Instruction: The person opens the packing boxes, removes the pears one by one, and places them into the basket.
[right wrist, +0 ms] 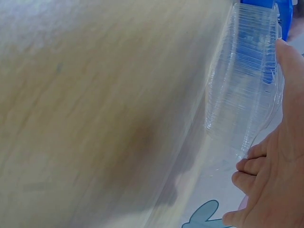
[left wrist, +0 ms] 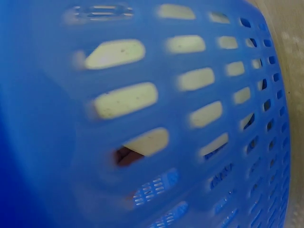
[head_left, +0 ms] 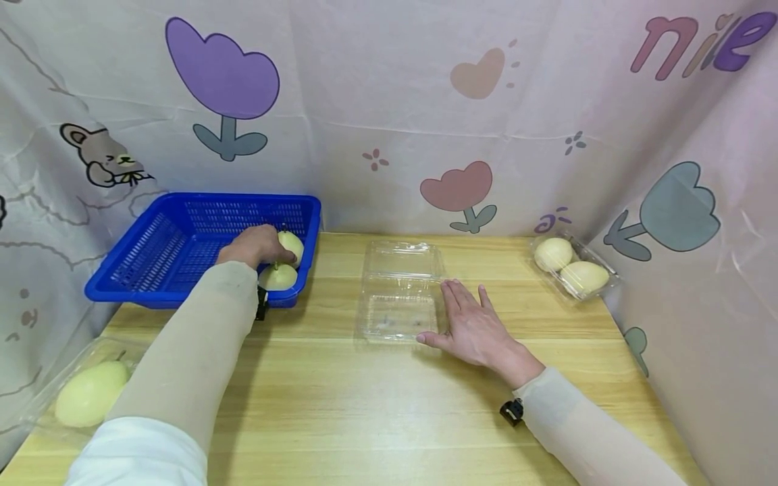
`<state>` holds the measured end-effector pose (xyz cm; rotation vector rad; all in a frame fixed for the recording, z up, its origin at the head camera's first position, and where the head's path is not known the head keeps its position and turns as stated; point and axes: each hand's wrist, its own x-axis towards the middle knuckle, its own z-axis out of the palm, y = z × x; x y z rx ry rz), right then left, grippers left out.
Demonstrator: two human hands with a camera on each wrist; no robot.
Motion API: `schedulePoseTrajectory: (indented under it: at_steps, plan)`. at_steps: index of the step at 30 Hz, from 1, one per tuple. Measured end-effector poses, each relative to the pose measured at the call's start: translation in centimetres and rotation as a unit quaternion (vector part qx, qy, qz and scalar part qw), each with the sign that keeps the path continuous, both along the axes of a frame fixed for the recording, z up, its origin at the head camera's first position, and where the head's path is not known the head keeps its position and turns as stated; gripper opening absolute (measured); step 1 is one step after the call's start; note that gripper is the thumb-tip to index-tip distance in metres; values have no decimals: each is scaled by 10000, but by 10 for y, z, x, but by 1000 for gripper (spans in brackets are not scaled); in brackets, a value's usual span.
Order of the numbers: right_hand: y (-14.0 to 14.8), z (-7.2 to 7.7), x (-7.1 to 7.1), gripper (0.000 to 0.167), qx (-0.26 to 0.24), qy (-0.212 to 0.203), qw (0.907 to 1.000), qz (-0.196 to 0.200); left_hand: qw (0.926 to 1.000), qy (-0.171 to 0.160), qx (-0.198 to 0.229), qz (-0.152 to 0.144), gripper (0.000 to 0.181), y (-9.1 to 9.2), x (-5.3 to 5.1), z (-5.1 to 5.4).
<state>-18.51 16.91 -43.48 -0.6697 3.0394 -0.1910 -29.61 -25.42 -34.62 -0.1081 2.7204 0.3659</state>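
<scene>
Currently the left hand [head_left: 252, 244] grips one of two basketed pears [head_left: 294, 244], the right hand [head_left: 477, 331] spread against one of three boxes [head_left: 401, 317].

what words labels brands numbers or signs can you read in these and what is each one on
"nie": large letters on the printed cloth, top right of the head view; a fold between i and e may hide something.
Purple squiggle, lower right on the cloth: too unclear to call lettering.
Black device by the right sleeve: too small to read any marks.
None readable on the blue basket, clear boxes or pears.
</scene>
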Motion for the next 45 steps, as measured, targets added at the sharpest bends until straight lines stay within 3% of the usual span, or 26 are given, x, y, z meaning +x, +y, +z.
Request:
schedulePoseTrajectory:
  at_steps: [12, 26, 35, 38, 42, 45]
  plan:
    - [1, 0, 0, 124, -38, 51, 10000, 13, 9995, 311, 84, -5, 58, 0, 3, 0]
    - [2, 1, 4, 124, -98, -6, 10000, 17, 9997, 147, 151, 86, 66, 2, 11, 8]
    - [5, 1, 5, 126, -101, -39, 9999, -16, 9988, 333, 350, -17, 45, 1, 16, 18]
    - [5, 1, 7, 127, -142, -82, 9999, -50, 9981, 453, 398, -94, 52, 4, 18, 25]
    - [5, 1, 8, 127, -174, -76, 9998, -69, 9970, 595, 484, -131, 77, 8, 24, 34]
    - [5, 1, 8, 127, -161, -58, 9998, -62, 9956, 723, 581, -144, 78, 9, 29, 35]
